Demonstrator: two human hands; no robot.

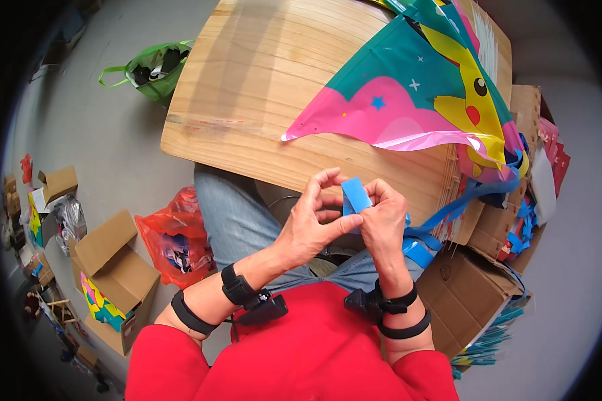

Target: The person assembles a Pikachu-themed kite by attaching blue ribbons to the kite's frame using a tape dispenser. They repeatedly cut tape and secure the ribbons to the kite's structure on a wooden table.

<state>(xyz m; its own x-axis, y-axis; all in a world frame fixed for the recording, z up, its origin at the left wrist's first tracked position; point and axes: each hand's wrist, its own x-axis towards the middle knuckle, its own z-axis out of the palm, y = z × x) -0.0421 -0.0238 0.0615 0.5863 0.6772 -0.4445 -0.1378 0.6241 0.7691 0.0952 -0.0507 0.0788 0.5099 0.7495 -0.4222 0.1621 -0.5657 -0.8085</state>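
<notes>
1. Head view, hands. Both hands met in front of the person's lap, just off the near edge of the wooden table (247,87). The left hand (309,224) was curled, thumb and fingertips pinching the lower part of a small folded piece of blue ribbon (356,195). The right hand (383,220) was closed on the same piece from the other side, so neither hand was spread; the two were nearly touching.

2. Head view, ribbon. The blue ribbon stood up between the fingertips, above the knees and clear of the tabletop. A longer blue strip (448,210) ran from under the right hand toward the table's right edge; whether it joined the pinched piece was hidden by the fingers.

3. Head view, kite. A colourful kite (408,100), teal and pink with a yellow cartoon figure, lay flat on the table, its pink tip pointing toward the hands but apart from them.

4. Head view, progress, as a judgement. The ribbon looked mid-fold or mid-peel and not yet fixed to the kite; the kite itself seemed laid out and waiting, so the attaching appeared left to do.

5. Head view, surroundings. Open cardboard boxes (114,267) sat on the floor at left, a red plastic bag (174,240) beside the knee, a green bag (155,68) beyond the table's far left corner, more boxes at right.
</notes>
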